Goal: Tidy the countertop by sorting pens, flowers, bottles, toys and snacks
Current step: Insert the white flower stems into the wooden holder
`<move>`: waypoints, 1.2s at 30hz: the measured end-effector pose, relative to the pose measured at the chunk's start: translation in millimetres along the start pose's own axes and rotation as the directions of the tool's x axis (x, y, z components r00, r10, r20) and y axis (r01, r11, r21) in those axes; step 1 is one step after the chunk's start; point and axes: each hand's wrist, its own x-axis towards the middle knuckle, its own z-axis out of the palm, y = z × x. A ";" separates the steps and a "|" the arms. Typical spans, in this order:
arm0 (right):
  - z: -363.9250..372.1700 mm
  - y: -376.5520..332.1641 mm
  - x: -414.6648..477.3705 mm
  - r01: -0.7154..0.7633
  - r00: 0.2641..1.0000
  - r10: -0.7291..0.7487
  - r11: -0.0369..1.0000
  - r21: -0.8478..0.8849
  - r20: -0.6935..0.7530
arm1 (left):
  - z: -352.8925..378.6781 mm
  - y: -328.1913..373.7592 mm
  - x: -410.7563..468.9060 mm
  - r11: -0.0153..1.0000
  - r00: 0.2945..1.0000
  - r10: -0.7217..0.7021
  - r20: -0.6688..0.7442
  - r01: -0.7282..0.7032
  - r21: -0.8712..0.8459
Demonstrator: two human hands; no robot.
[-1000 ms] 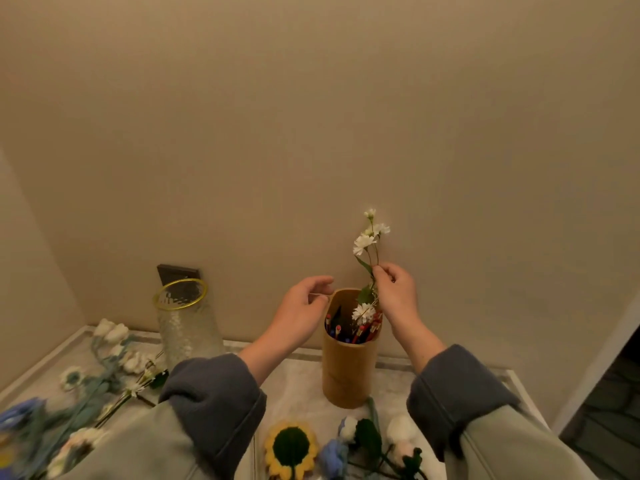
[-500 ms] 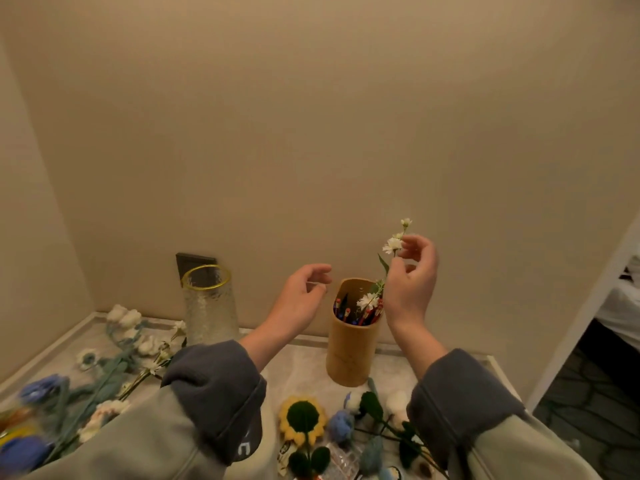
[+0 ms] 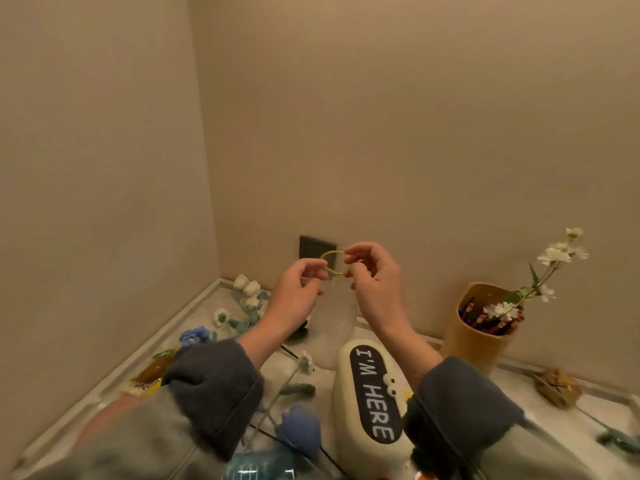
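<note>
Your left hand (image 3: 298, 296) and right hand (image 3: 375, 289) pinch, with curled fingers (image 3: 358, 251), the thin gold rim of the pebbled glass vase (image 3: 333, 313) on the tabletop (image 3: 202, 310); the right has let go of the white daisy sprig (image 3: 554, 256), now standing in the round bamboo pen holder (image 3: 474, 341)

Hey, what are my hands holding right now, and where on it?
Both pinch the glass vase by its gold rim: left hand on the rim's left side, right hand on its right.
</note>
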 end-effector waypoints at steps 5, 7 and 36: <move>66.5 19.5 0.7 -0.104 0.982 0.114 0.992 -0.071 0.150 | -60.6 -42.7 5.7 0.995 0.993 -0.094 -0.075 0.096 0.022; 87.9 34.4 0.7 -0.163 0.960 0.196 0.972 -0.170 0.200 | -77.8 -64.3 8.8 0.990 0.990 -0.131 -0.058 0.134 0.051; 168.4 156.5 -30.3 -0.619 0.733 0.677 0.703 -0.351 0.061 | -86.9 -205.6 56.6 0.868 0.862 -0.400 0.313 0.246 0.432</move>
